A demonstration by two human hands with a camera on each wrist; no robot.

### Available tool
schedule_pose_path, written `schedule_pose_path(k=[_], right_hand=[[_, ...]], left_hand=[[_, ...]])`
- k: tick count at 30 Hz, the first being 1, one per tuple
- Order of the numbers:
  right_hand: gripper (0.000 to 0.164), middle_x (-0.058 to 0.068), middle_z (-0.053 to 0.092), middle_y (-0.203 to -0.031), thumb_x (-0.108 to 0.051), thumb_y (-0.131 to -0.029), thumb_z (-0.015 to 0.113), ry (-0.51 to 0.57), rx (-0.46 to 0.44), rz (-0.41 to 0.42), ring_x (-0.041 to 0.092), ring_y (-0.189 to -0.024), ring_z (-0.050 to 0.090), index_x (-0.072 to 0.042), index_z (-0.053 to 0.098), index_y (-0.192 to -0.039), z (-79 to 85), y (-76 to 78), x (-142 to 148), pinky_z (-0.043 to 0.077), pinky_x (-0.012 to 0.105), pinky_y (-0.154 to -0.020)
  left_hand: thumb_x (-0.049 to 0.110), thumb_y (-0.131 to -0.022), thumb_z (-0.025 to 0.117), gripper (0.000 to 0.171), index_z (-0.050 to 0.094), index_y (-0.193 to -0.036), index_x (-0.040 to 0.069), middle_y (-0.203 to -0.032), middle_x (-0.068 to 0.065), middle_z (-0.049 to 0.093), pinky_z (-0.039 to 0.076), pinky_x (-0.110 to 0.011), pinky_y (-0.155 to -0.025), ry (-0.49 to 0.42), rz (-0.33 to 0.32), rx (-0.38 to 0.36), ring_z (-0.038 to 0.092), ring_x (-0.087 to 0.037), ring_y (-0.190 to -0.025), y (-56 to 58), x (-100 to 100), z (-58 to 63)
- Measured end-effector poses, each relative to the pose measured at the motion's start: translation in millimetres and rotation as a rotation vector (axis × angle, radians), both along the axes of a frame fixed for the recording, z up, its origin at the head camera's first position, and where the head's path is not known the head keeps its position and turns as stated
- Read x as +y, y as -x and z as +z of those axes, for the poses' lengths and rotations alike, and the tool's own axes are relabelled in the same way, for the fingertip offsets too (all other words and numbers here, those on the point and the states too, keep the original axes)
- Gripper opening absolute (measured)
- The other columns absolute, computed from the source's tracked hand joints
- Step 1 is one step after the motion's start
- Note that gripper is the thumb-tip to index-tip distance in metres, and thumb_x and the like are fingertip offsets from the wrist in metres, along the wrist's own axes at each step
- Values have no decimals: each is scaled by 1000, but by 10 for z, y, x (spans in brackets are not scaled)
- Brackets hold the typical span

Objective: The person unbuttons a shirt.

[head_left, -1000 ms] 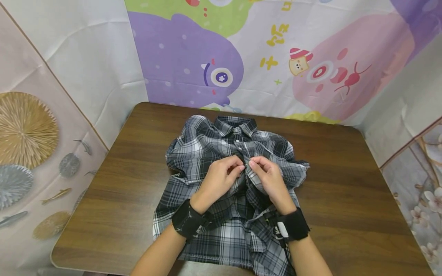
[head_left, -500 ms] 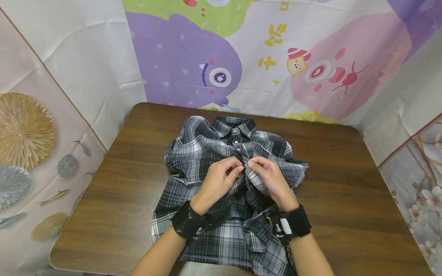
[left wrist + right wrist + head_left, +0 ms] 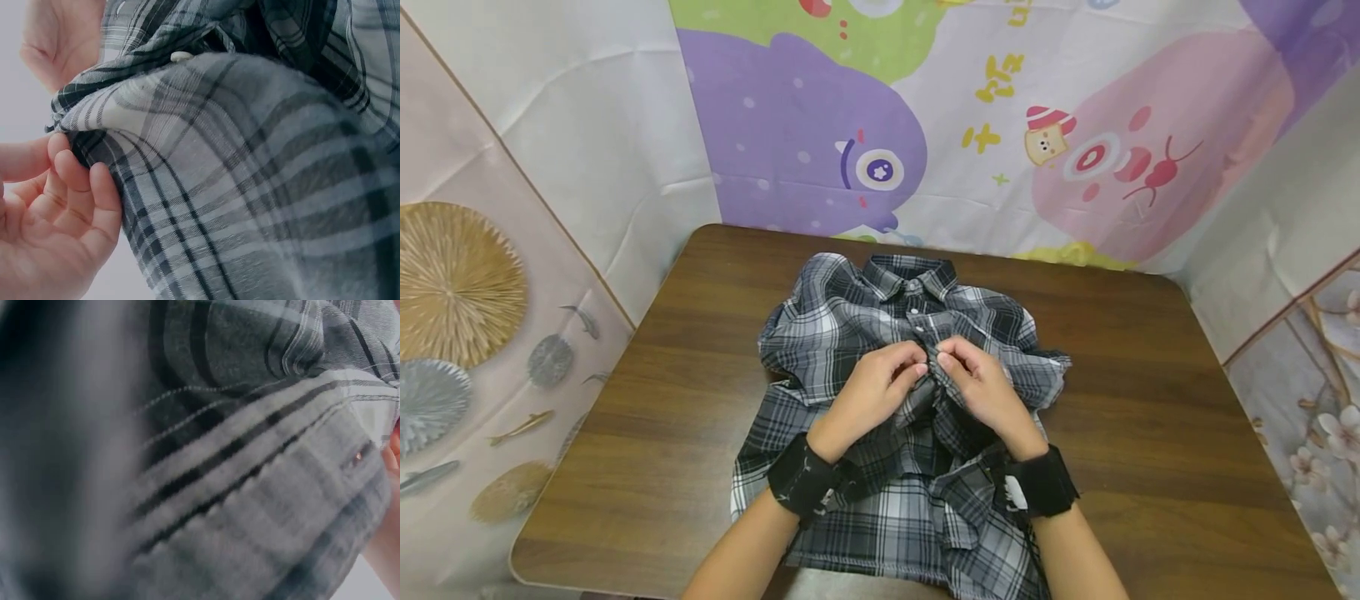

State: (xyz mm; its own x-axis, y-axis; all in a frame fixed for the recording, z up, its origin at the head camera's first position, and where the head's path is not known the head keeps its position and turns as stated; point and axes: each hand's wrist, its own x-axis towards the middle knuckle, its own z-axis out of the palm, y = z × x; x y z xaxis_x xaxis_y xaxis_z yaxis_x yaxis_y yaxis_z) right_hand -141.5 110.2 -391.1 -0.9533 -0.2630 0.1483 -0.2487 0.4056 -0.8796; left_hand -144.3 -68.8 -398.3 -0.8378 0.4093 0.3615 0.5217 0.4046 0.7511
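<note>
A grey, black and white plaid shirt (image 3: 820, 325) lies collar away from me, its front partly fastened below the collar (image 3: 912, 277). My left hand (image 3: 876, 383) pinches one front edge at mid-chest between thumb and fingertips. Just beside it, my right hand (image 3: 985, 387) pinches the opposite front edge, fingertips nearly meeting the left ones. In the left wrist view a pale button (image 3: 182, 57) shows on the cloth, and the left fingers (image 3: 78, 172) hold the fabric's edge. A buttonhole (image 3: 358, 455) appears in the right wrist view, where blurred cloth hides most of the hand.
Under the shirt is a brown wooden table (image 3: 1150, 417) with rounded corners. A cartoon-printed cloth (image 3: 985, 183) hangs behind it, and patterned sheets hang at both sides. Black bands (image 3: 808, 479) with cameras wrap both wrists.
My right fingers have shifted slightly and curled in more, turning the right front edge over. My left hand keeps its pinch at nearly the same spot.
</note>
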Motion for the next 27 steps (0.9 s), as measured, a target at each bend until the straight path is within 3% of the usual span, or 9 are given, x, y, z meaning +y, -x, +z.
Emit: schedule_pose_path(k=[7, 12, 21, 27], right_hand=[[18, -1, 49, -82, -12, -95, 49, 164, -205, -65, 10, -79, 45, 4, 58, -92, 23, 6, -20, 36, 23, -74], [17, -4, 54, -84, -11, -92, 49, 210, -309, -129, 12, -89, 48, 2, 59, -89, 35, 31, -46, 37, 28, -85], [13, -8, 55, -82, -8, -90, 49, 227, -382, -156, 8, -88, 48, -2, 60, -86, 30, 35, -75, 37, 24, -85], [14, -2, 59, -89, -9, -91, 49, 208, -380, -172, 8, -90, 50, -3, 62, -88, 2, 24, -97, 38, 24, -87]], left_hand=[[14, -94, 55, 9, 62, -90, 12, -73, 3, 52, 41, -21, -59, -40, 20, 5, 46, -6, -61, -20, 19, -45], [14, -93, 56, 9, 64, -89, 12, -75, 3, 57, 44, -20, -59, -71, 63, -10, 49, -6, -63, -38, 39, -68], [12, -91, 59, 7, 64, -87, 12, -74, 3, 58, 43, -20, -59, -52, 92, 37, 50, -6, -62, -35, 55, -99], [11, -92, 58, 7, 64, -89, 11, -74, 2, 57, 43, -20, -60, -39, 101, 79, 49, -6, -63, -17, 63, -77]])
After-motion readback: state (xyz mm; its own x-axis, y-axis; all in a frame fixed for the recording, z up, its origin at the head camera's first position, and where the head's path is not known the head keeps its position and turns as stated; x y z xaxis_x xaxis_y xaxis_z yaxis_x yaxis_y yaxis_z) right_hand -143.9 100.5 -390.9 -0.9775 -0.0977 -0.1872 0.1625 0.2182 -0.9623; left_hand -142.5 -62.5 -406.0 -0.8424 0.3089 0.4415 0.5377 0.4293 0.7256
